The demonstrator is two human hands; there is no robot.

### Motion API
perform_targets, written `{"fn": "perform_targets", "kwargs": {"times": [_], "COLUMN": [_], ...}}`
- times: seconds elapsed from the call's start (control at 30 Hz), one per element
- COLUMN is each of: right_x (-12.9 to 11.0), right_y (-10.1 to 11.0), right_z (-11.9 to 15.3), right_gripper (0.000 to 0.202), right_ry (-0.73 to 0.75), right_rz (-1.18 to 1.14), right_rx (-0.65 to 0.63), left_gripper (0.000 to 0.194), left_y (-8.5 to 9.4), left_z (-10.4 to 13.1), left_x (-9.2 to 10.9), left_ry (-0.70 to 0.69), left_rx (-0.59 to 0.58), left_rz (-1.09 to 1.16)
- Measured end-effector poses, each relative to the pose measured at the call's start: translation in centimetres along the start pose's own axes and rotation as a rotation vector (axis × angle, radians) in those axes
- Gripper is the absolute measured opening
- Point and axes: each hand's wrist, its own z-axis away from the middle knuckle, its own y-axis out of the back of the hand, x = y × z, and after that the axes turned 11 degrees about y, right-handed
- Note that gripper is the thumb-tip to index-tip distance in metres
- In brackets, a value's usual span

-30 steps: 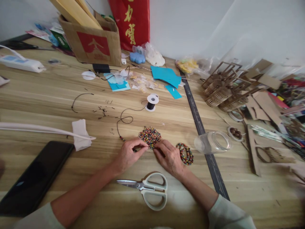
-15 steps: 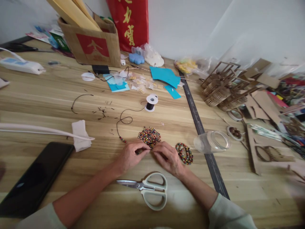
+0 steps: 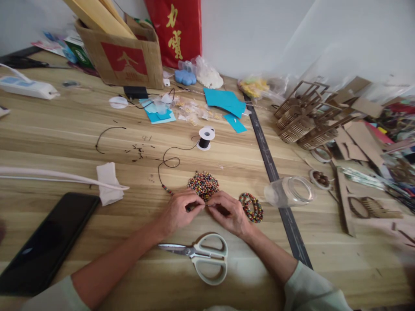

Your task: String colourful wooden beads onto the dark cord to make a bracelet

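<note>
My left hand [image 3: 180,210] pinches the dark cord [image 3: 159,172], which runs from a white spool [image 3: 205,138] and carries a few beads just behind the hand. Its fingertips almost meet those of my right hand [image 3: 228,211], which is pinched on something tiny, perhaps a bead or the cord's end. Right behind the fingertips lies a pile of multicoloured beads [image 3: 203,185]. To the right of my right hand rests a coiled beaded strand [image 3: 250,207]. Scissors [image 3: 202,257] with pale handles lie in front of both hands.
A black phone [image 3: 48,242] and white tissue [image 3: 109,183] lie left. A clear jar [image 3: 288,191] lies right, across a dark strip [image 3: 262,142]. Blue sheets [image 3: 223,102], a cardboard box [image 3: 123,58] and wooden baskets [image 3: 301,116] stand or lie farther back.
The fingertips of both hands have shifted slightly, with a small gap now showing between them. The rest of the scene stays almost the same.
</note>
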Motion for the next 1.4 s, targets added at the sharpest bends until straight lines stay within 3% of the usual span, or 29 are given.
{"fn": "perform_targets", "kwargs": {"times": [0.5, 1.4], "right_x": [-0.04, -0.01], "right_y": [-0.07, 0.0], "right_z": [-0.17, -0.19], "right_gripper": [0.011, 0.006], "right_ry": [0.061, 0.08], "right_rz": [0.027, 0.002], "right_rx": [-0.006, -0.024], "left_gripper": [0.013, 0.014], "left_y": [0.02, 0.06], "left_z": [-0.08, -0.04], "left_x": [0.21, 0.31], "left_ry": [-0.039, 0.01], "left_rx": [0.0, -0.042], "left_rz": [-0.05, -0.051]}}
